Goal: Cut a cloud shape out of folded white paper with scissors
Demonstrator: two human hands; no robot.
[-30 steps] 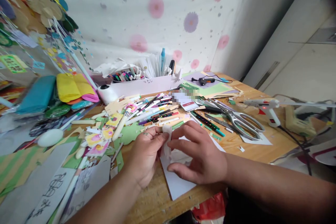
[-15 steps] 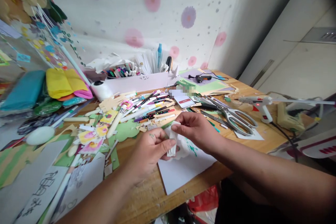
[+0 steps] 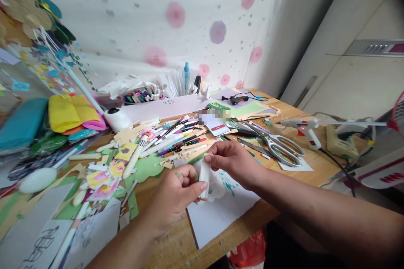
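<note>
Both of my hands pinch a small white strip of paper (image 3: 205, 175) just above the wooden table (image 3: 290, 176). My left hand (image 3: 178, 191) grips its lower end between thumb and forefinger. My right hand (image 3: 232, 162) holds the upper end from the right. Under them lies a white sheet (image 3: 217, 214) with green marks on it.
Large silver scissors (image 3: 277, 145) and a white hot glue gun (image 3: 303, 128) with its cable lie to the right. Many markers and pens (image 3: 179, 134), paper cut-outs (image 3: 107, 172) and a white pen box (image 3: 158, 105) crowd the middle and left. The table's front edge is close.
My right hand has risen off the white sheet and now pinches the strip's upper end. The view has shifted slightly right.
</note>
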